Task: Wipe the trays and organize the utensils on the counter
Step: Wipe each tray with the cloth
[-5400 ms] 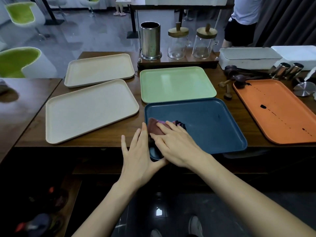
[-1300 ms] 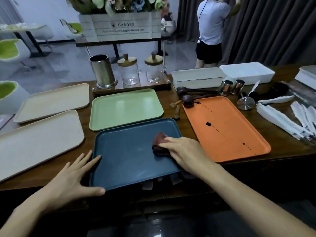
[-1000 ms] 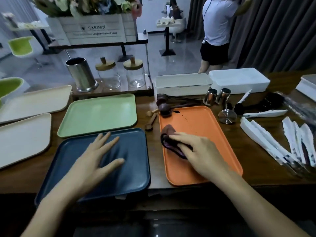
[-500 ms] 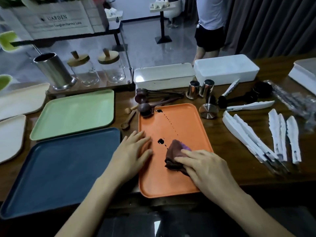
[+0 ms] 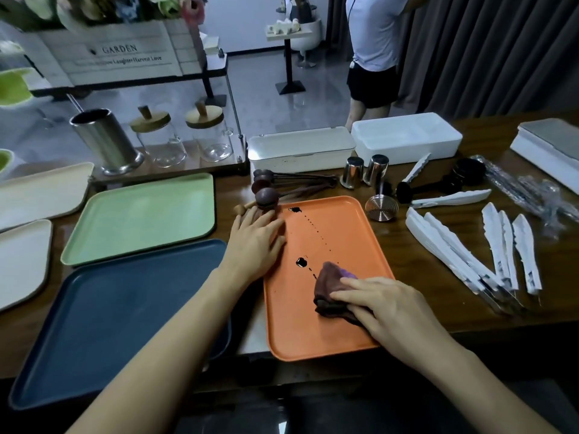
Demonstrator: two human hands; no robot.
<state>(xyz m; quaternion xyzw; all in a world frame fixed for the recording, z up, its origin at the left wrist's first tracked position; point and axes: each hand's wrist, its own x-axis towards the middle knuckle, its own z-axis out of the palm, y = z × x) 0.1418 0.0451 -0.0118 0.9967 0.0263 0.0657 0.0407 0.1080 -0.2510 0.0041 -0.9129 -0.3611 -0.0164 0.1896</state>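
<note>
mostly trays on wooden counter (image 5: 407, 245)

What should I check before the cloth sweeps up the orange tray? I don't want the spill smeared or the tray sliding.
1. Cloth under the right hand: ok, pressed flat on the tray.
2. Left hand bracing the orange tray: ok, resting on its left rim.
3. Spill located: ok, dark blob just left of the cloth, another blob at the far corner, dots between.
4. Path clear: ok, nothing else on the tray.
5. Dark spoons by the far corner: not ok, touching the rim.
6. Cloth saturation: cannot tell.
</note>
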